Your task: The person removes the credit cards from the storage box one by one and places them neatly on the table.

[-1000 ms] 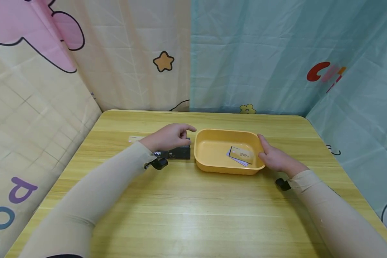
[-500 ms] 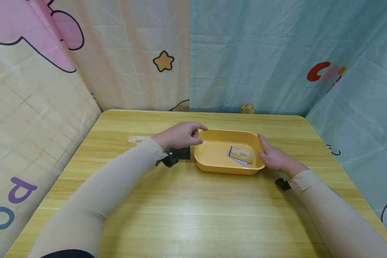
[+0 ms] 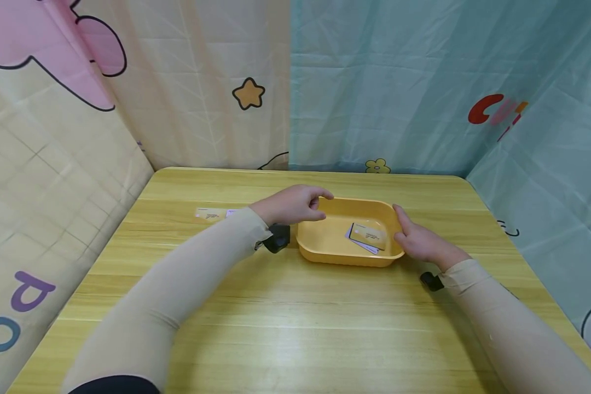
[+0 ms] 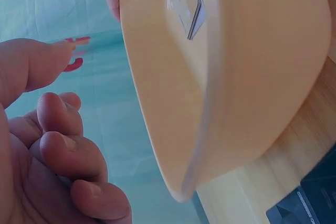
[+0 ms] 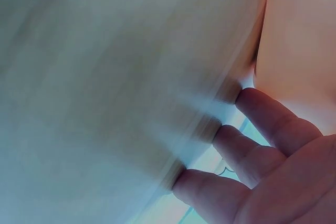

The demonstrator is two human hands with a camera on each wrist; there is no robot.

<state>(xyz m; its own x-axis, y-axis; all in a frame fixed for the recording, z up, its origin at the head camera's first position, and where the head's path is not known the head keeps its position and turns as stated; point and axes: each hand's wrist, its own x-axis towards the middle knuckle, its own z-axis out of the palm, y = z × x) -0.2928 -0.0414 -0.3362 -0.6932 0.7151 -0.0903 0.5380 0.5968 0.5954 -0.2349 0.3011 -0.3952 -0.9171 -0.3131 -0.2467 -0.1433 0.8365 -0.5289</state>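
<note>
Can't identify dark thing (image 4: 315,198) — cropped at left wrist view's edge. Can't see most of lilac card (image 3: 364,245) either, lying under gold card (image 3: 368,236) in right half of yellow tub (image 3: 349,259). Holding nothing in left hand (image 3: 294,205) — with thumb and forefinger spread at tub's left end. Touching tub's right rim with right hand (image 3: 420,241); can't tell if pinching or pressing.

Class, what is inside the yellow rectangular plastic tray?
A gold rectangular card lies over a pale rectangular card; the pale card's covered part, and anything beneath both, cannot be seen.
</note>
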